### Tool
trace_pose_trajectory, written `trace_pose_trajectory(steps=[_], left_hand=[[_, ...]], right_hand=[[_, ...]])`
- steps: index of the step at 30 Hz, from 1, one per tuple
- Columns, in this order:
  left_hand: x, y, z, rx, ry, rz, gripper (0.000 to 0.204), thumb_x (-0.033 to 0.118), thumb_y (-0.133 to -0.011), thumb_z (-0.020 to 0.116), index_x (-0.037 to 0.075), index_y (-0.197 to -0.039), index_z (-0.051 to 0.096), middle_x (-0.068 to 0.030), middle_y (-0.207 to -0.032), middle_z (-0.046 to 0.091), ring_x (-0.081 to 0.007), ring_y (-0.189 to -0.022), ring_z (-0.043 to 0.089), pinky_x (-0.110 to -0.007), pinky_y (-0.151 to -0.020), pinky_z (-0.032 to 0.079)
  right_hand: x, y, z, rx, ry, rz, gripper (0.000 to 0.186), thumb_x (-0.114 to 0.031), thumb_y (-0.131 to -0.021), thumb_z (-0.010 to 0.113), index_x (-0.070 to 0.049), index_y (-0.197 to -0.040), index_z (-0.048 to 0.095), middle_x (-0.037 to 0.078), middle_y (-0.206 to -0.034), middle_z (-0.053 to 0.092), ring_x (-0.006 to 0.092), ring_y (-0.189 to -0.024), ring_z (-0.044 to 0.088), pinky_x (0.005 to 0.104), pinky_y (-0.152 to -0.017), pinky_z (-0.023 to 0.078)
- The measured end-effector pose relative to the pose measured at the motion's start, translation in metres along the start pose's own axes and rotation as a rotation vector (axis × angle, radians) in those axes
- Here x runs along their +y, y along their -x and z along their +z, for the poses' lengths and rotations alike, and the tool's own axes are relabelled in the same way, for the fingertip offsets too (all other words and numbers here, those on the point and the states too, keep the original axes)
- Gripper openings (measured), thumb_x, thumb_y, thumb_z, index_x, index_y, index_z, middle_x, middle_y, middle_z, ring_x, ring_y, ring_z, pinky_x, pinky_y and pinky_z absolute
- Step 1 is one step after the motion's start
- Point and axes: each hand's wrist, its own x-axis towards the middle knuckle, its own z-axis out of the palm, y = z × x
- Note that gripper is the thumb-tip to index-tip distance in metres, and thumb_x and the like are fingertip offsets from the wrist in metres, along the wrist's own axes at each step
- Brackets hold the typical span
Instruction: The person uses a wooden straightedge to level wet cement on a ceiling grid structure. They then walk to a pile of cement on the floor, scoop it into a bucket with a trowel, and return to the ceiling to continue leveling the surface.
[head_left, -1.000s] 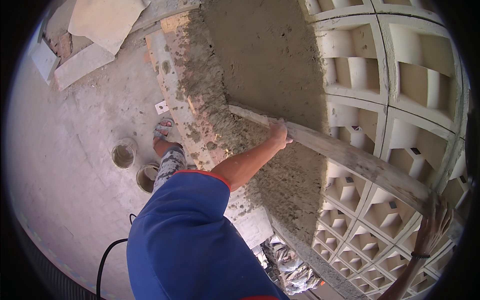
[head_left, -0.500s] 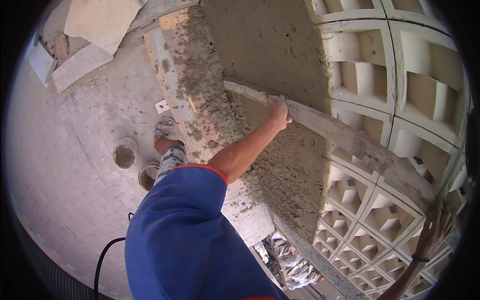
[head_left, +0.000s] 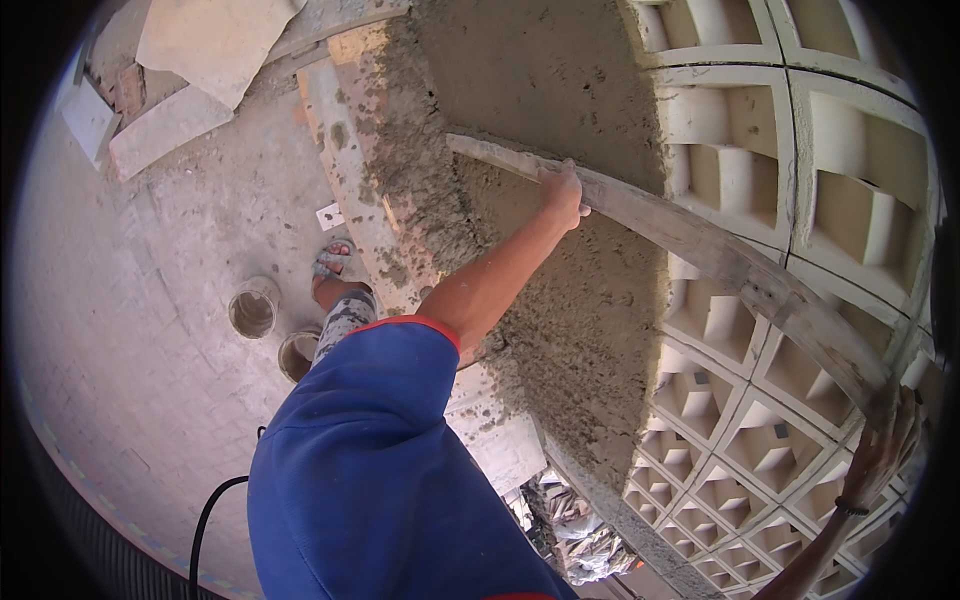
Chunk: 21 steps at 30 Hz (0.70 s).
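Note:
A long wooden board [head_left: 690, 232], smeared with mortar, slants across the wet grey mortar [head_left: 545, 80] on the wall and on over the pale openwork blocks [head_left: 725, 150]. My left hand [head_left: 562, 196] is closed round the board near its far left end. At the lower right, my right hand [head_left: 886, 440] is at the other end, its fingers against the wood and partly lost in shadow. Along the board's lower side, the mortar looks rougher than the smooth stretch above it.
Mortar-spattered planks [head_left: 350, 150] run along the wall's foot. Two buckets, one a grey bucket [head_left: 254, 308], stand on the floor near my sandalled foot [head_left: 333, 258]. Broken slabs [head_left: 170, 130] lie at the upper left. A black cable [head_left: 205, 520] loops beside my blue shirt.
The board has slid a little upward across the mortar, both hands moving with it. The view has shifted slightly.

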Motion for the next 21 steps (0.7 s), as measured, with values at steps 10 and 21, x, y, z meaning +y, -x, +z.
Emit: trace_pose_trajectory(steps=[10, 21], left_hand=[[0.011, -0.006, 0.007, 0.104, 0.005, -0.004, 0.057, 0.031, -0.097, 0.048, 0.013, -0.142, 0.017, -0.0123, -0.133, 0.039, -0.0268, -0.100, 0.051, -0.046, -0.066, 0.048], [0.060, 0.000, 0.028, 0.110, 0.041, 0.082, 0.049, 0.030, -0.097, 0.049, 0.010, -0.137, 0.029, -0.0142, -0.130, 0.043, -0.0289, -0.101, 0.054, -0.048, -0.075, 0.050]], right_hand=[[0.006, -0.002, 0.006, 0.005, 0.010, 0.005, 0.048, -0.028, -0.091, 0.051, -0.018, -0.138, 0.048, 0.008, -0.135, 0.049, 0.0303, -0.126, 0.043, 0.0466, -0.109, 0.032], [0.011, -0.010, 0.015, 0.071, -0.023, 0.011, 0.048, -0.029, -0.091, 0.053, -0.020, -0.138, 0.048, 0.005, -0.137, 0.048, 0.0282, -0.128, 0.043, 0.0463, -0.107, 0.034]])
